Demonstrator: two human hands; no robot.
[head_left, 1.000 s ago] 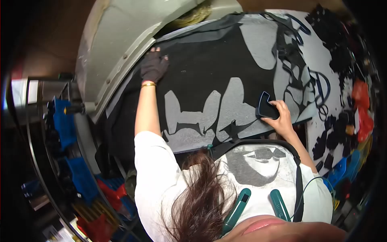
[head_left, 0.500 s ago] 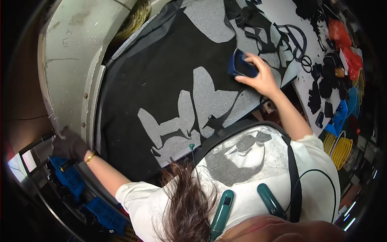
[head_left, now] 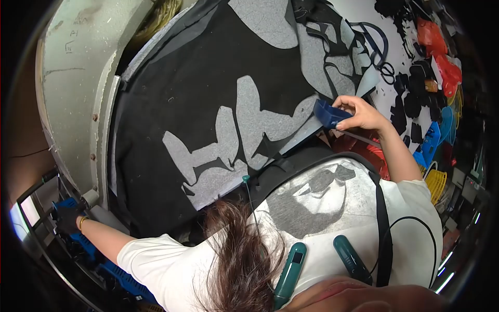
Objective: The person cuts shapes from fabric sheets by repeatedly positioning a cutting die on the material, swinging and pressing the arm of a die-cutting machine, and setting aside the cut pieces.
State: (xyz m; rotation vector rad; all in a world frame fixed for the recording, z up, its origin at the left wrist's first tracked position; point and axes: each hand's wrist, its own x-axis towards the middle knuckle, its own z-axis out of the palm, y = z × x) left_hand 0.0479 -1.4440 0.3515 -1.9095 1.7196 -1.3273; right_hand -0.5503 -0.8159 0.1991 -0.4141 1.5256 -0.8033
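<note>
My right hand (head_left: 361, 114) grips a dark blue cutting die (head_left: 332, 115), an open-sided metal form, between thumb and fingers. It is over the near right edge of a large black sheet (head_left: 182, 104). Cut-out gaps in that sheet show a grey layer (head_left: 249, 99) with rounded, pointed outlines. Far to the left, my left hand (head_left: 67, 217) wears a dark glove and is beside a blue plastic basket (head_left: 83, 244). Shadow and the dark glove hide how its fingers are set.
A large pale metal machine part (head_left: 78, 83) with bolts borders the sheet on the left. Scraps (head_left: 332, 47) lie at the top right, with scissors (head_left: 386, 73) beyond them. Red bags (head_left: 447, 73), black pieces and a yellow spool (head_left: 435, 179) stand further right.
My right hand has brought the blue cutting die down and right, toward the sheet's near edge. My left hand has moved down and left, from the machine's edge to the blue basket.
</note>
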